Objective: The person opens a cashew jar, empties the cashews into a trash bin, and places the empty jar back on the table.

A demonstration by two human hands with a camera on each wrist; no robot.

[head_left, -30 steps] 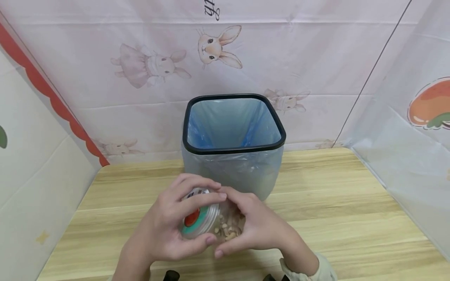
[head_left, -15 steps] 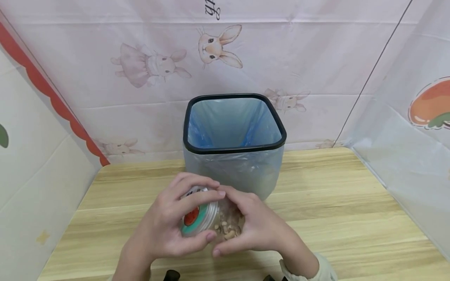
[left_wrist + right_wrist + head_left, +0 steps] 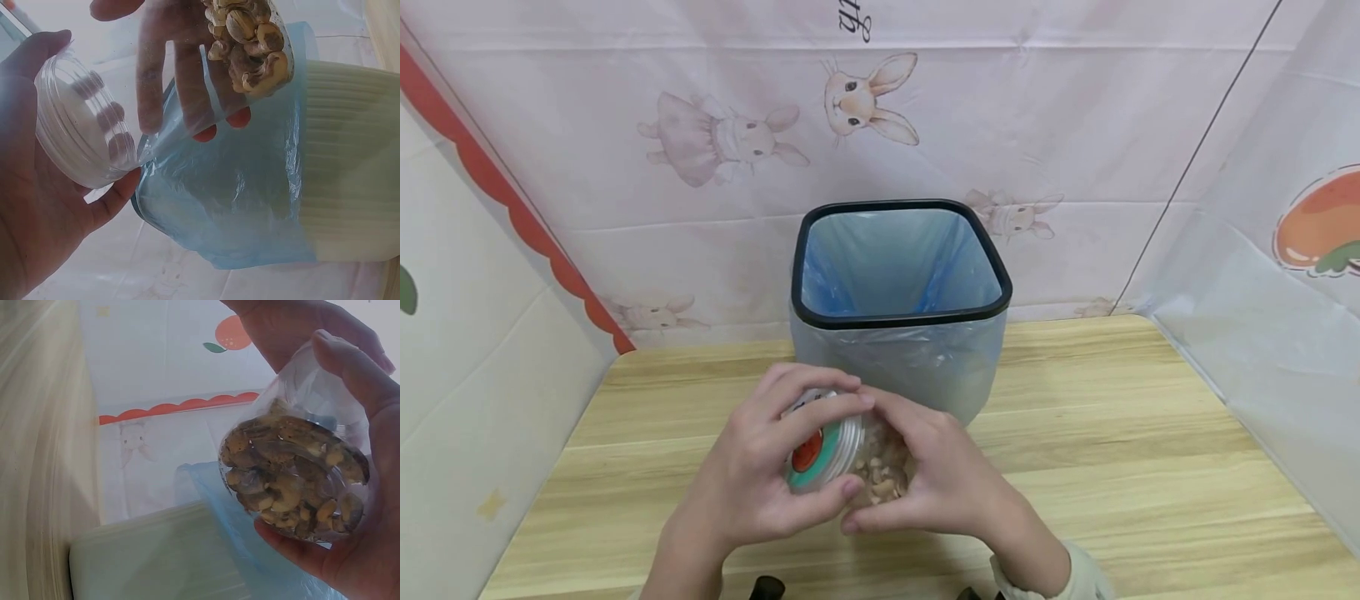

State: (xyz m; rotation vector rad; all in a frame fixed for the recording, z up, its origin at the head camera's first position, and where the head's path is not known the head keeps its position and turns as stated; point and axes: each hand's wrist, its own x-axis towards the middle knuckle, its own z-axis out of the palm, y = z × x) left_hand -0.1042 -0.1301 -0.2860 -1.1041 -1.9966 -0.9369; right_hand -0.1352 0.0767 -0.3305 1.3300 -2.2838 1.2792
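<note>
Before the bin (image 3: 917, 358), I see the left hand (image 3: 758, 468) gripping the lid (image 3: 808, 454), the right hand (image 3: 942, 468) the jar (image 3: 882, 460), both shifted slightly, seemingly adjusting.

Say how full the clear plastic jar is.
The jar is partly filled: brownish nut-like pieces gather at one end, clear space beyond.

"What blocks the far middle?"
"The bin (image 3: 917, 367), standing just beyond the jar (image 3: 877, 477)."
"Where's room to pass?"
"Over the table (image 3: 1112, 442), left or right of the bin, or above its rim."
</note>
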